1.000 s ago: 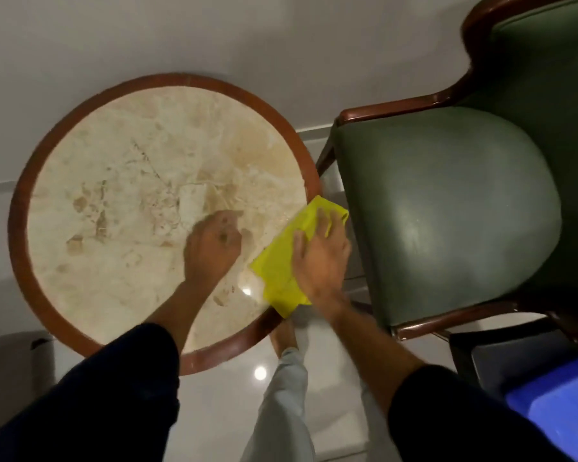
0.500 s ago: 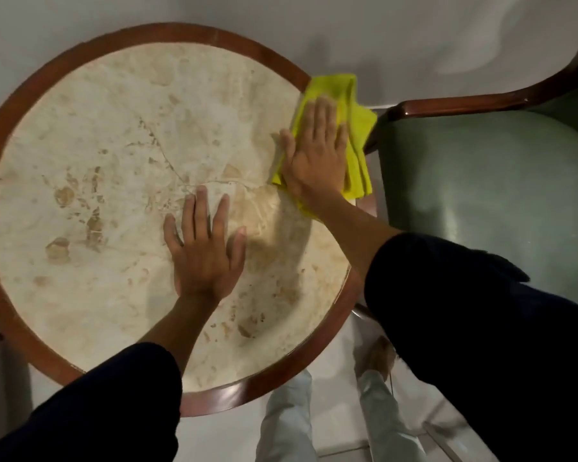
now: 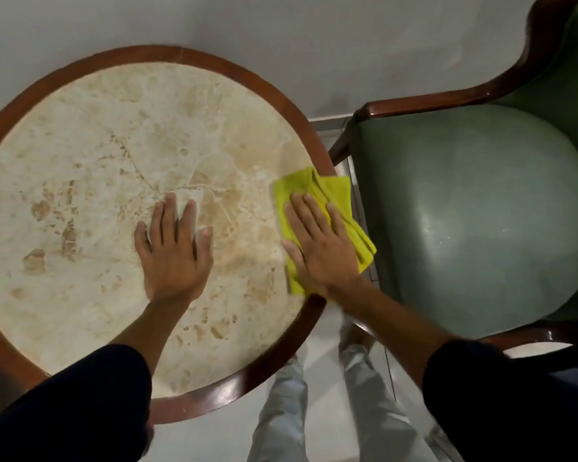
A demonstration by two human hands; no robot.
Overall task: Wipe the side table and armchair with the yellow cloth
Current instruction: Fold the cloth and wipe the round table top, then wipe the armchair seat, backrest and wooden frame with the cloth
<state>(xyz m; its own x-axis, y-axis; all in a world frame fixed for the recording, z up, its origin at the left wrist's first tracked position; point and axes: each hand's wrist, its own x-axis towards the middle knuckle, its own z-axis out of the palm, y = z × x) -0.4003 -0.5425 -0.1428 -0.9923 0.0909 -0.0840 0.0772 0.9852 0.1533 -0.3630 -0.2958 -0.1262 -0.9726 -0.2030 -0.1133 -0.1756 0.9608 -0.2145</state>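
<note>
Round side table [image 3: 30, 105], cream marble top inside a dark wood rim, is filling the left and centre of the frame. The yellow cloth [image 3: 339, 198] is lying crumpled at the table's right edge, centre-right of the frame, part on the marble, part over the wood rim, its lower right corner overhanging toward the chair. Its long axis is running from upper left to lower right, roughly along the rim. The right hand [image 3: 321, 248] is pressing flat on the cloth, palm down, fingers extended and pointing toward the upper left; it is not gripping, only bearing down. The left hand [image 3: 174, 251] is resting flat on bare marble near the centre of the top, fingers spread and pointing up the frame, holding nothing, well apart from the cloth. Both forearms are emerging from dark sleeves [image 3: 67, 405] at the bottom of the frame. The armchair [image 3: 474, 211], green cushioned seat in a glossy dark wood frame, is standing just beside the table at the right. Pale trouser legs [image 3: 281, 411] are showing over the light floor at bottom centre.
</note>
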